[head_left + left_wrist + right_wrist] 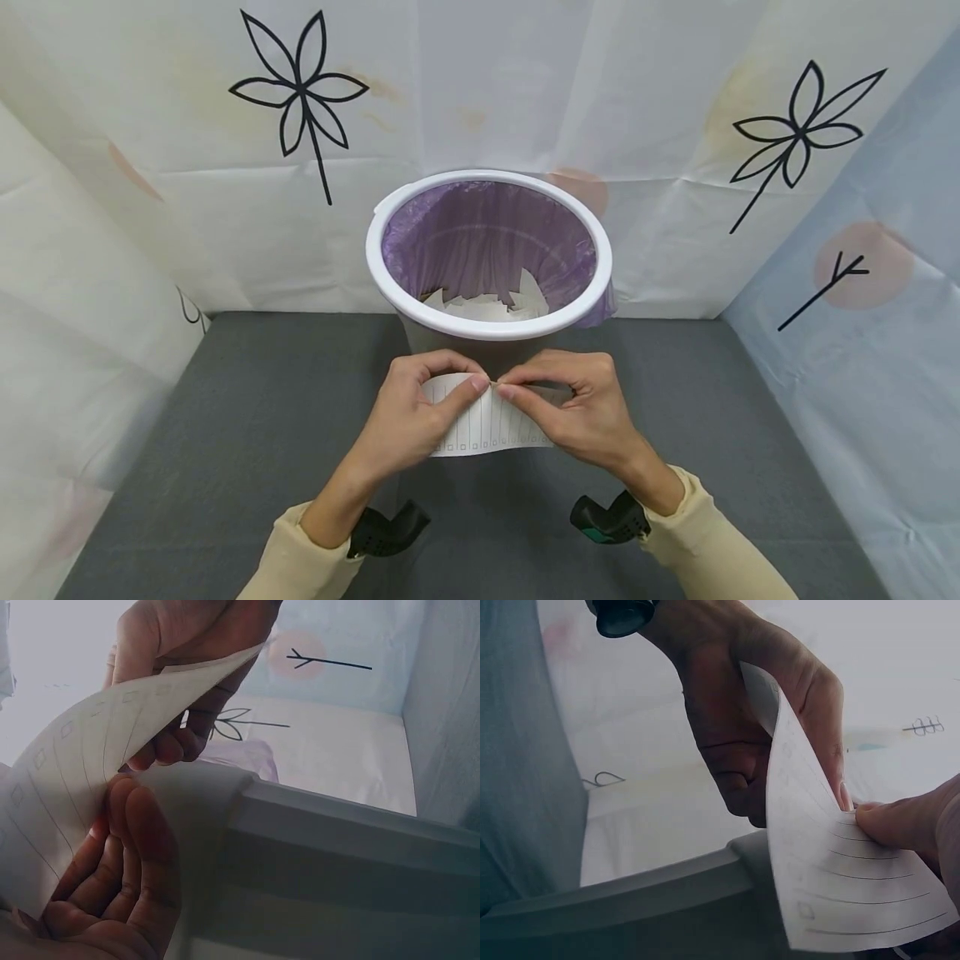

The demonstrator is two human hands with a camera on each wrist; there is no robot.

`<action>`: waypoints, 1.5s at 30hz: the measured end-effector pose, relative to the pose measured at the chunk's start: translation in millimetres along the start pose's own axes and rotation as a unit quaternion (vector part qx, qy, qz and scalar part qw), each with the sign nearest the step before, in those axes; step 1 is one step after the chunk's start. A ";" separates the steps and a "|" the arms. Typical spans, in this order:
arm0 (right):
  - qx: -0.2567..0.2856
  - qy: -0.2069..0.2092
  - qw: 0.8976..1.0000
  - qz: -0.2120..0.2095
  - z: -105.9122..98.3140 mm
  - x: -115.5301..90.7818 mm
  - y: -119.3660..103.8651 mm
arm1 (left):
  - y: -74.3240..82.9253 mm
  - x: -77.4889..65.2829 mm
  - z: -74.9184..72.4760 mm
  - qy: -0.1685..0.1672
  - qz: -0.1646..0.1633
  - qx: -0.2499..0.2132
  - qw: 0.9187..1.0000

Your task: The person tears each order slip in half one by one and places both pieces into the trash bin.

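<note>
A strip of white lined paper (480,429) with a row of small printed squares along its lower edge hangs between my two hands. My left hand (420,408) pinches its top edge near the middle between thumb and fingers. Right beside it, my right hand (581,404) pinches the same edge, with the thumbs nearly meeting. In the left wrist view the sheet (67,761) curves over the fingers; in the right wrist view the paper (840,885) bows outward. Just beyond the hands stands a white-rimmed bin (487,333) lined with a purple bag (487,221).
Pieces of torn white paper (487,308) lie inside the bin. The bin stands on a dark grey tabletop (300,417) against a pale cloth backdrop (487,83) with leaf drawings. A thin dark cord loop (191,312) shows at the back left corner.
</note>
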State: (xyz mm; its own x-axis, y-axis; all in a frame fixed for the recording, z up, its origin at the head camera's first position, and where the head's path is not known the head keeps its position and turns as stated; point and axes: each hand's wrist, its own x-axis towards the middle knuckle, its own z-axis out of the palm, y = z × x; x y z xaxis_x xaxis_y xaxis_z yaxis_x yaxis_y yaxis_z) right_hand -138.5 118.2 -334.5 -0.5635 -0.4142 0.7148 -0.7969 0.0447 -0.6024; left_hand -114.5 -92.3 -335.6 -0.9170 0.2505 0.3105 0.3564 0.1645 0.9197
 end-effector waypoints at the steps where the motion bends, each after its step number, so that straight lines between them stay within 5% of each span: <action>1: -0.002 0.002 1.000 -0.003 0.1 0.2 0.0 | -0.7 0.0 0.1 0.006 0.002 0.007 1.000; 15: 0.030 0.047 0.998 -0.035 -4.5 1.4 -0.9 | -10.7 0.9 -3.6 0.092 -0.015 0.028 0.995; 31: 0.027 0.084 0.995 -0.041 -16.2 -2.7 -6.0 | -17.3 -0.7 -18.1 0.134 -0.031 0.040 0.990; 38: 0.014 0.087 0.995 -0.040 -29.8 -0.5 -9.6 | -5.6 -5.3 -30.2 0.147 -0.008 0.057 0.987; 45: -0.008 0.124 0.992 -0.034 -56.8 11.4 -19.4 | 23.7 -3.2 -54.9 0.200 0.028 0.077 0.976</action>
State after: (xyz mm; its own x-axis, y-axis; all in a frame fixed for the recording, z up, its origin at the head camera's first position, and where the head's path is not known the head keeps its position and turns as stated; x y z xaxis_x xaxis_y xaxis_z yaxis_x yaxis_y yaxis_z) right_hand -141.8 164.2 -294.5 -0.5430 -0.1808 0.8200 -0.8371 0.0399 -0.5456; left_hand -113.0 -141.5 -301.6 -0.8813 -0.1252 0.4558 0.4016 0.3102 0.8617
